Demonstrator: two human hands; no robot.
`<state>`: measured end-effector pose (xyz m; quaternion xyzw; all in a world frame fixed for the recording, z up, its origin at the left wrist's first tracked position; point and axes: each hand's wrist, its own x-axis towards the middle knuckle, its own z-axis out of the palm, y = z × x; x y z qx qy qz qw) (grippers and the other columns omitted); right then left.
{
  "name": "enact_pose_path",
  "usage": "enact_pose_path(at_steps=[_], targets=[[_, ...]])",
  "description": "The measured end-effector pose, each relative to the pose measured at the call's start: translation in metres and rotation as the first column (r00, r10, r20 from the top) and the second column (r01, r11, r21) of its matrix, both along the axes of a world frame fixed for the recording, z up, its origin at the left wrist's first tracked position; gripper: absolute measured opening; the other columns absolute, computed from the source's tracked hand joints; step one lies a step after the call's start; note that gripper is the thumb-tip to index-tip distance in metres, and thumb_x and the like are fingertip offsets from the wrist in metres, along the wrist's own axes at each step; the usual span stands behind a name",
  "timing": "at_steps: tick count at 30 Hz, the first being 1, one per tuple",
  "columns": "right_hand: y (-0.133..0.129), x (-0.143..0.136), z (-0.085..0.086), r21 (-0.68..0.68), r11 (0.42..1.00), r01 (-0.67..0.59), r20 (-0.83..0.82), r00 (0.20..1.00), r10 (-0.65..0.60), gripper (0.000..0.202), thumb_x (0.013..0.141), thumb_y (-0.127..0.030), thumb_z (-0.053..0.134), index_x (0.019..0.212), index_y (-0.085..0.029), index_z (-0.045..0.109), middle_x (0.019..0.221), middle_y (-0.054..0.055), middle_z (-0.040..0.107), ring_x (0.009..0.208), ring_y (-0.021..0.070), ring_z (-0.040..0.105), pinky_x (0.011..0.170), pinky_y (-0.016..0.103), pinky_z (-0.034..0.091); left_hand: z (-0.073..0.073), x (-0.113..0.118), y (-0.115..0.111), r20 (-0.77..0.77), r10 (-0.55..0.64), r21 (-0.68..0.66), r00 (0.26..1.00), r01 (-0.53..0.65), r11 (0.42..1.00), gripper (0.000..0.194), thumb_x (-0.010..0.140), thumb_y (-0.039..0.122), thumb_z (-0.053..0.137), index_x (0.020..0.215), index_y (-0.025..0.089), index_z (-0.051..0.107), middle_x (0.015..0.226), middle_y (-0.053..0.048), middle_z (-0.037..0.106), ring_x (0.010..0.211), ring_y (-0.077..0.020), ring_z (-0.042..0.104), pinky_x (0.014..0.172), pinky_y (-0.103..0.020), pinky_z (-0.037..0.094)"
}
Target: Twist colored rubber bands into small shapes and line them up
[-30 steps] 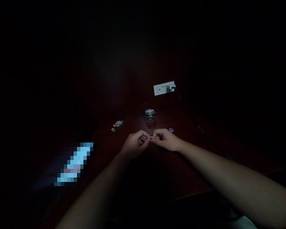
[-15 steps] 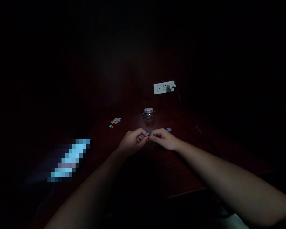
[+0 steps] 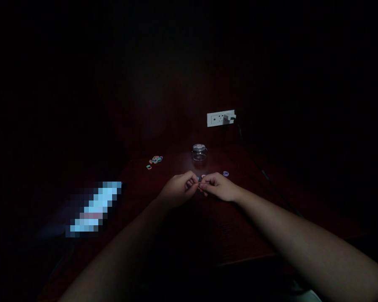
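Note:
Over the dark red table, my left hand (image 3: 180, 188) and my right hand (image 3: 220, 187) meet with fingertips almost touching. Both pinch a thin, pale hair tie (image 3: 199, 183), mostly covered by the fingers. Just behind the fingertips, a bit of blue and a small pinkish hair tie (image 3: 203, 176) show on the table, partly hidden. A purple hair tie (image 3: 226, 173) lies beyond my right hand. Farther back stands a clear round jar (image 3: 199, 155) with its lid on. To the left lies a loose pile of several coloured hair ties (image 3: 156, 160).
A lit, blurred screen (image 3: 97, 207) glows at the left. On the back wall a white socket (image 3: 220, 118) holds a plug, whose dark cable (image 3: 263, 174) runs down the right side of the table. The table's front edge (image 3: 245, 260) lies below my right forearm. Surroundings are very dark.
The whole view has shifted slightly, so things sit a little farther right. Both hands keep their pinch, fingertips closer together, and the pinkish hair tie behind them shows more clearly.

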<state>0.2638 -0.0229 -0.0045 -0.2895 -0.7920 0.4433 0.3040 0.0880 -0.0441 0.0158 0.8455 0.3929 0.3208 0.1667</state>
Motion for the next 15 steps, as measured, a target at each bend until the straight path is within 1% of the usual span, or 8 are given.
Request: enact_pose_path(at_steps=[4, 8, 12, 15], targets=[[-0.0016, -0.0001, 0.0009, -0.024, 0.999, 0.026, -0.048, 0.998, -0.027, 0.023, 0.074, -0.036, 0.05, 0.069, -0.013, 0.05, 0.05, -0.004, 0.045, 0.041, 0.0046, 0.035, 0.038, 0.017, 0.025, 0.0012, -0.0002, -0.0002, -0.006, 0.004, 0.034, 1.0, -0.004, 0.999, 0.007, 0.072, 0.018, 0.047, 0.077, 0.016, 0.052, 0.067, 0.002, 0.057, 0.056, -0.0062, 0.05, 0.052, -0.016, 0.038], [-0.0003, 0.0008, 0.0008, 0.034, 0.996, 0.079, -0.116, 0.99, -0.075, 0.018, 0.071, -0.03, 0.054, 0.073, -0.013, 0.05, 0.051, -0.005, 0.039, 0.045, 0.0049, 0.034, 0.041, 0.017, 0.026, 0.0013, 0.0001, -0.0001, 0.002, 0.014, 0.041, 1.0, -0.014, 0.999, 0.008, 0.072, 0.02, 0.049, 0.077, 0.016, 0.054, 0.069, 0.001, 0.058, 0.059, -0.007, 0.052, 0.054, -0.017, 0.039], [0.0008, 0.0018, 0.0009, 0.094, 0.987, 0.128, -0.116, 0.986, -0.117, 0.016, 0.072, -0.029, 0.053, 0.072, -0.014, 0.049, 0.049, -0.006, 0.035, 0.044, 0.0047, 0.03, 0.041, 0.018, 0.024, -0.0013, -0.0006, 0.0003, 0.007, 0.01, 0.007, 1.0, -0.01, 1.0, 0.011, 0.073, 0.024, 0.049, 0.078, 0.016, 0.055, 0.069, 0.001, 0.059, 0.059, -0.007, 0.052, 0.054, -0.016, 0.04], [0.0001, 0.0016, 0.0006, 0.114, 0.984, 0.138, -0.109, 0.986, -0.126, 0.014, 0.072, -0.027, 0.052, 0.071, -0.015, 0.047, 0.049, -0.006, 0.035, 0.044, 0.0049, 0.03, 0.041, 0.018, 0.023, -0.0034, -0.0014, 0.0009, 0.004, 0.03, -0.003, 1.0, -0.03, 1.0, 0.012, 0.074, 0.026, 0.049, 0.078, 0.017, 0.055, 0.067, 0.001, 0.059, 0.058, -0.0071, 0.053, 0.053, -0.017, 0.04]])
